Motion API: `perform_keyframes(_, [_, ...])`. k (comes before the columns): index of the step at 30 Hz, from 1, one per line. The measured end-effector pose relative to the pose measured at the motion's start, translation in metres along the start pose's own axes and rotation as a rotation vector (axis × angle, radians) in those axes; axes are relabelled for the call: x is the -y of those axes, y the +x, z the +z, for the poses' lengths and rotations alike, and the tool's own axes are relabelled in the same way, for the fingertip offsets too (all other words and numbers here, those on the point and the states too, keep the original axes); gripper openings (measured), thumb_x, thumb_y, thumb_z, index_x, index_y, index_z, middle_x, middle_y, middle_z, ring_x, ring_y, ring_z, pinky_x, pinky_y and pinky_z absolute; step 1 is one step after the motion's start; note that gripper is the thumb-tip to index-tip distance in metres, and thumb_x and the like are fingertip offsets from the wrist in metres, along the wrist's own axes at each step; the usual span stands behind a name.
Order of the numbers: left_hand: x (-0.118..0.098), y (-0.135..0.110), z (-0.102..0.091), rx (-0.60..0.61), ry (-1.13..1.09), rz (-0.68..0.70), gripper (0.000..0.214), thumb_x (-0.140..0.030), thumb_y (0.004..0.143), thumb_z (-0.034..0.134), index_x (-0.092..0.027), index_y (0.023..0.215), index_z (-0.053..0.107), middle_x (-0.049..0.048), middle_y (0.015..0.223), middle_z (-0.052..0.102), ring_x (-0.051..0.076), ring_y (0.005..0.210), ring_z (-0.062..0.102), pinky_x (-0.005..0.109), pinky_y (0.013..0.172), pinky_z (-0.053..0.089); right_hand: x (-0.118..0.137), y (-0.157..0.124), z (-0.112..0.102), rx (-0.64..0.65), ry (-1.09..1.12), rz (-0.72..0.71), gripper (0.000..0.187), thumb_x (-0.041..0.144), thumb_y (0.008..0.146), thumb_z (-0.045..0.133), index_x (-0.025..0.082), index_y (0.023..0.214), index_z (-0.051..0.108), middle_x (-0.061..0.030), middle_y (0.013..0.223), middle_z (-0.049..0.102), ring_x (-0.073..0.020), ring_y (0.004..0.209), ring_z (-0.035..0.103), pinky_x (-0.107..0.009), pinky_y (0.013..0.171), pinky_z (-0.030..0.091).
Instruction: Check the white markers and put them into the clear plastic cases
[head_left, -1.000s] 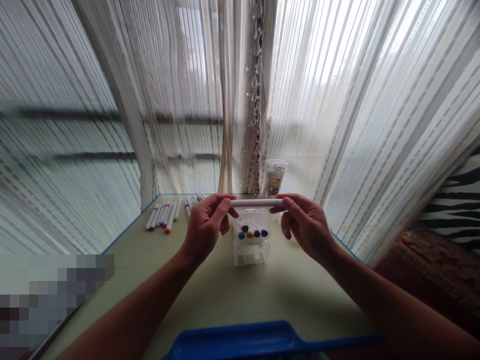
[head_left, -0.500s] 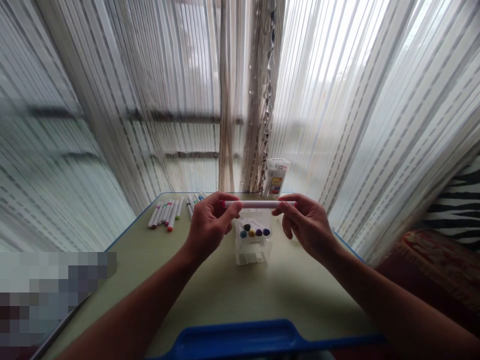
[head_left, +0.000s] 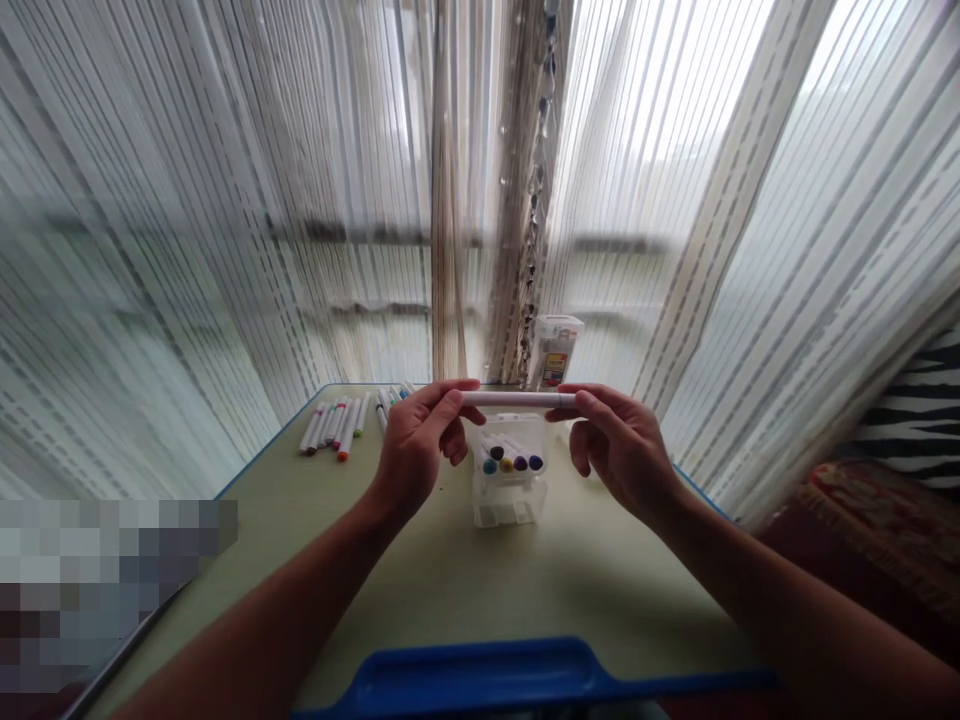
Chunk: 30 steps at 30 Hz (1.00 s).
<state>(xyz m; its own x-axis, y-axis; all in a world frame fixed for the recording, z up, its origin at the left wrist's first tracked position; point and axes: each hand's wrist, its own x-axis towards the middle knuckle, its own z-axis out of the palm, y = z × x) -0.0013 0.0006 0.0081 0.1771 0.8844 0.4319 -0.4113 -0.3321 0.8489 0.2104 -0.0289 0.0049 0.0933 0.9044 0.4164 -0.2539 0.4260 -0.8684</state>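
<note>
Slim white plastic marker (head_left: 517,399) held level in air, raised off pale green table (head_left: 450,580). Left hand (head_left: 416,435) pinches one end between thumb and fingers; right hand (head_left: 619,440) pinches other, spare fingers loosely curled. Two-ended grip probably keeps it steady, middle bared. Nearby, open clear plastic case (head_left: 491,516) with round coloured marker ends (head_left: 507,465) facing person, likely so colours read easily. White loose markers (head_left: 328,425) lie off left, perhaps out of elbows' way.
</note>
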Motion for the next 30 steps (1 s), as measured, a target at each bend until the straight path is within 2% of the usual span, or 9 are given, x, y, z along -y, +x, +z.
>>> perform_keyframes(12, [-0.0008, 0.0, -0.0002, -0.016, 0.006, -0.009, 0.032, -0.032, 0.085, 0.066, -0.008, 0.106, 0.07, 0.0054, 0.07, 0.069, 0.007, 0.042, 0.042, 0.021, 0.037, 0.036, 0.0022, 0.0009, -0.0017, 0.011, 0.059, 0.022, 0.03, 0.038, 0.088, 0.066, 0.012, 0.102, 0.073, -0.0109, 0.083, 0.078, -0.0101, 0.036, 0.053, -0.024, 0.03, 0.04])
perform_keyframes(20, [-0.0034, -0.0013, 0.0015, -0.007, 0.113, 0.004, 0.024, -0.029, 0.083, 0.07, -0.01, 0.098, 0.07, 0.0026, 0.068, 0.067, 0.004, 0.041, 0.039, 0.019, 0.037, 0.036, 0.0014, 0.0012, -0.0019, 0.004, 0.014, -0.003, 0.027, 0.041, 0.088, 0.067, 0.015, 0.095, 0.07, -0.0083, 0.08, 0.077, -0.0097, 0.036, 0.054, -0.023, 0.03, 0.039])
perform_keyframes(24, [-0.0064, -0.0028, 0.0034, -0.012, 0.185, -0.003, 0.028, -0.029, 0.08, 0.075, -0.01, 0.099, 0.07, 0.0021, 0.068, 0.067, 0.005, 0.042, 0.044, 0.019, 0.037, 0.036, -0.0003, 0.0006, -0.0024, 0.007, -0.003, -0.027, 0.026, 0.042, 0.087, 0.07, 0.016, 0.093, 0.07, -0.0064, 0.079, 0.076, -0.0083, 0.036, 0.053, -0.021, 0.031, 0.039])
perform_keyframes(30, [-0.0047, -0.0028, 0.0015, 0.005, 0.201, -0.003, 0.033, -0.03, 0.074, 0.083, -0.011, 0.098, 0.072, 0.0008, 0.065, 0.065, 0.006, 0.043, 0.048, 0.018, 0.038, 0.035, -0.005, 0.0012, -0.0043, 0.024, -0.063, -0.056, 0.029, 0.038, 0.077, 0.082, 0.017, 0.092, 0.069, -0.003, 0.076, 0.074, -0.0062, 0.036, 0.05, -0.02, 0.031, 0.039])
